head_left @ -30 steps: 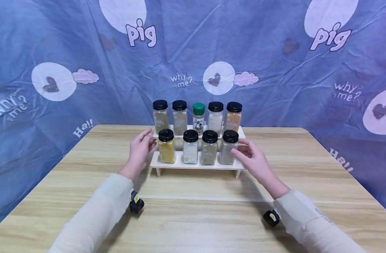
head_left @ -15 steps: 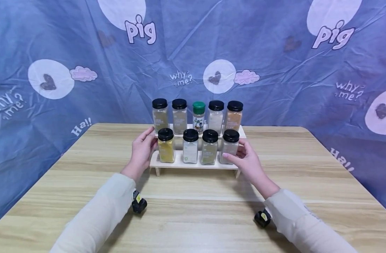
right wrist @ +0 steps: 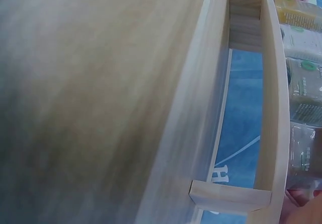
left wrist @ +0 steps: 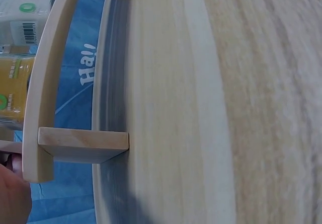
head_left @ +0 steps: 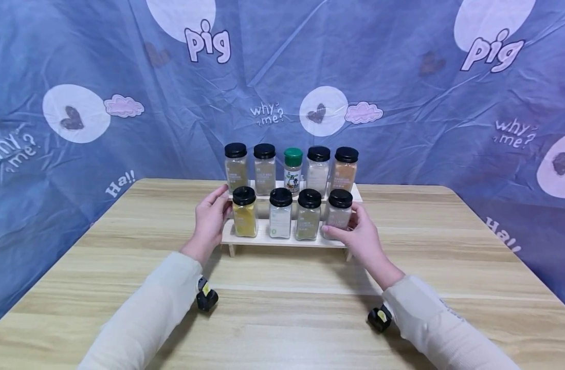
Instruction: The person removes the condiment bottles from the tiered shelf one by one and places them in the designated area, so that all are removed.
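Note:
A two-tier pale wooden spice rack [head_left: 263, 240] stands on the table in the head view. My left hand [head_left: 210, 221] grips its left end, fingers reaching behind the yellow-filled jar [head_left: 244, 218]; part of that hand [left wrist: 14, 196] shows at the shelf's end in the left wrist view. My right hand [head_left: 363, 236] holds the rightmost front jar [head_left: 339, 213], a black-capped spice jar with greyish contents. The thumb lies across the jar's front, while the other fingers are partly hidden behind its right side. In the right wrist view, fingers [right wrist: 302, 211] show beside this jar.
Between the outer front jars stand a white-filled jar [head_left: 280, 218] and a greenish-brown one [head_left: 308, 218]. Several more jars line the upper tier, including a green-capped bottle [head_left: 292, 172]. The wood-grain table [head_left: 282, 318] extends toward me; a blue printed cloth [head_left: 217, 118] hangs behind.
Both hands have moved inward toward the rack. My right thumb has slid leftward across the front of the rightmost jar, and my left fingers have closed in on the rack's left end.

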`<state>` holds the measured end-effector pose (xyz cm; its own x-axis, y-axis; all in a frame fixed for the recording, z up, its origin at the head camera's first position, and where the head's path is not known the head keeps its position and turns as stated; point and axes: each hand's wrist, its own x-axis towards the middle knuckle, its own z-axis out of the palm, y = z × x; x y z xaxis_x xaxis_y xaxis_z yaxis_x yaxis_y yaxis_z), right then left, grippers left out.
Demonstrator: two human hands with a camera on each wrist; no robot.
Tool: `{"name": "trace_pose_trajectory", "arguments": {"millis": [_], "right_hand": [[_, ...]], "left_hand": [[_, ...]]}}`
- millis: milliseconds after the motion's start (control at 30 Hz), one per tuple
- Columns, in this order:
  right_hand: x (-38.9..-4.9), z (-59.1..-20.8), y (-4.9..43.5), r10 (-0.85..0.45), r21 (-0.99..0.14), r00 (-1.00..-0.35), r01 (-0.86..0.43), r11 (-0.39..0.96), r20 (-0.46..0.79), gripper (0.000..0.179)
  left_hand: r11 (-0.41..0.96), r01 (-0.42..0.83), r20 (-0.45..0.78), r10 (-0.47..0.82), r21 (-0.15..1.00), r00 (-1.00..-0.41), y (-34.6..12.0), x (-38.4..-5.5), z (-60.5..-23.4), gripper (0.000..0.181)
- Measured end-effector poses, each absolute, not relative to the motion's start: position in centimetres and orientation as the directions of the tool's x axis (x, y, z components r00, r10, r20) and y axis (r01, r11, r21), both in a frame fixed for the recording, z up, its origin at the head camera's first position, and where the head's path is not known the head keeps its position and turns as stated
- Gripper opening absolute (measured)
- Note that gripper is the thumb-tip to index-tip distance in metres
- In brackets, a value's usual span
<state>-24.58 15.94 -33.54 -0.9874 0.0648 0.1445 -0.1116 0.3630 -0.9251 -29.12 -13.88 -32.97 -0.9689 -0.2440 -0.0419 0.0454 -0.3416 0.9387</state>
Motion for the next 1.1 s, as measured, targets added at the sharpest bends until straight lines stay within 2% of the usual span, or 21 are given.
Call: {"name": "trace_pose_trajectory", "arguments": {"millis": [500, 1100], "right_hand": [[-24.6, -33.6, 15.9, 0.123, -0.919, -0.982, -0.088, 0.384, 0.145, 0.068], [-24.1, -32.2, 16.3, 0.198, -0.912, -0.951, -0.146, 0.384, 0.236, 0.066]], "left_hand": [[-0.316, 0.050, -0.037, -0.265, 0.948, -0.963, -13.8, -29.7, -33.9, 0.036], [-0.308, 0.104, 0.011, -0.291, 0.946, -0.957, -13.9, -29.7, -33.9, 0.036]]}}
